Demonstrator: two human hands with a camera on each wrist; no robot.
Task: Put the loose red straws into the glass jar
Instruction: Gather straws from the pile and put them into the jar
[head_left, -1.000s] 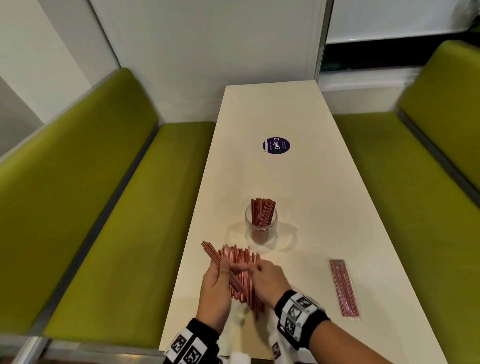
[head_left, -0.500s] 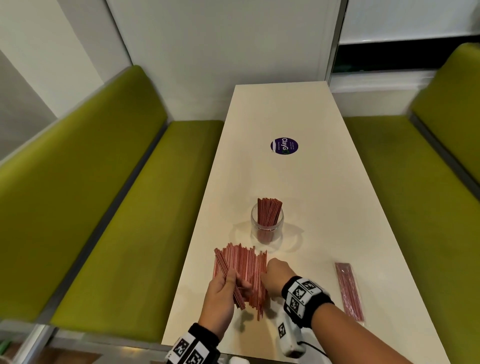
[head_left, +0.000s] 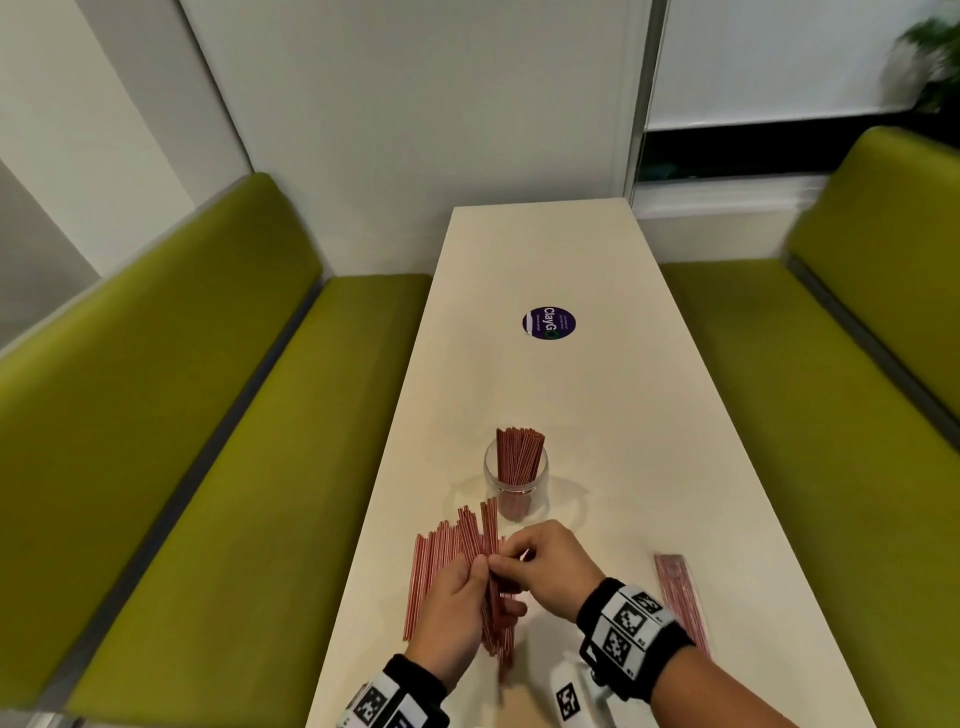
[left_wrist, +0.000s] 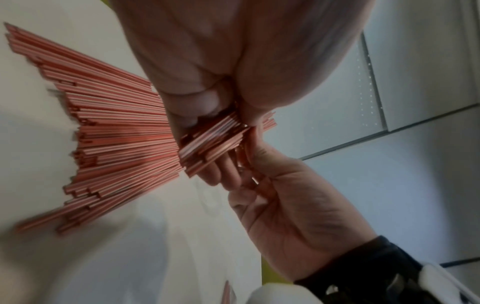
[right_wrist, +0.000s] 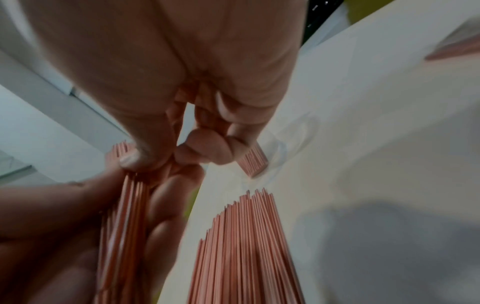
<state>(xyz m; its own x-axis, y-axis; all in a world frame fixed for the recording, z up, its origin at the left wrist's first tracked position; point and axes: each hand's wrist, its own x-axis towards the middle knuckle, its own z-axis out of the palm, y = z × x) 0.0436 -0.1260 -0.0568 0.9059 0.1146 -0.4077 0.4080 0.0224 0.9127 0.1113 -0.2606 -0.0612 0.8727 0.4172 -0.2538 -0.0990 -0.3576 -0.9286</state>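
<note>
Left hand (head_left: 457, 608): nearest the viewer, at the near end of the tabletop (head_left: 597, 395); grip closed round a raised bundle of red straws (head_left: 488, 561), thumb against fingers.

Right hand (head_left: 545, 566): just beside the left, touching the same bundle; thumb and fingertips (right_wrist: 135, 160) pinched on the straws near their middle.

Loose red straws (head_left: 434, 566): a fan lying flat on the tabletop under and left of the hands, near the left edge; partly hidden by the left hand.

Flat packet of red straws (head_left: 680, 597): lay on the tabletop to the right of the right wrist, apart from the fan.

Glass jar (head_left: 515, 480): stood upright just beyond the hands, already holding a cluster of red straws on end; the held bundle's tips overlapped its lower left side in the head view.

Round purple sticker (head_left: 549, 322): farther along the tabletop.

Green benches (head_left: 208, 415): flanked the tabletop on both sides.
</note>
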